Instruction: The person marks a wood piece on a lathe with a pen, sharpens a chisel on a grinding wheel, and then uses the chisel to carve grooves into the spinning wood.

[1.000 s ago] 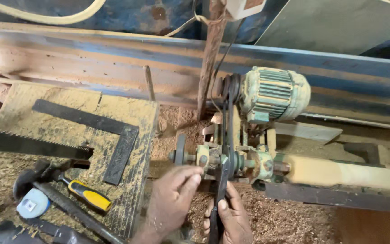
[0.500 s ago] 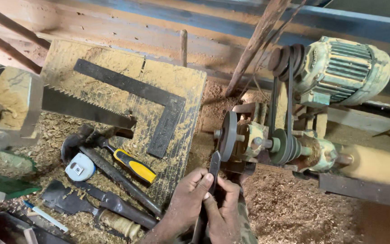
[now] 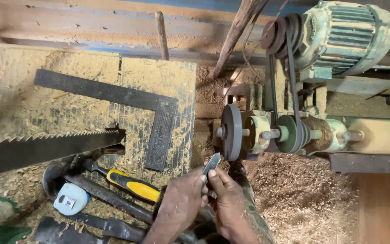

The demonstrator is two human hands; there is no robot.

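Both my hands grip one slim metal blade [image 3: 212, 163] with a pointed, bevelled tip. My left hand [image 3: 179, 203] pinches it from the left, and my right hand [image 3: 229, 196] holds it from the right. The tip points up, just below and left of the grey grinding wheel [image 3: 231, 132], very close to its rim. I cannot tell whether it touches. The wheel sits on a shaft driven by a belt [image 3: 293, 90] from a green electric motor [image 3: 346, 36].
On a sawdust-covered board [image 3: 23, 90] to the left lie a steel try square [image 3: 113, 97], a toothed saw blade [image 3: 46, 147], a yellow-handled screwdriver [image 3: 134, 186], a tape measure [image 3: 71, 199] and dark chisels. A pale wooden blank [image 3: 380, 135] is mounted on the right.
My view has swung left and closer over the tool board. My hands have come together on the blade and raised its tip toward the grinding wheel.
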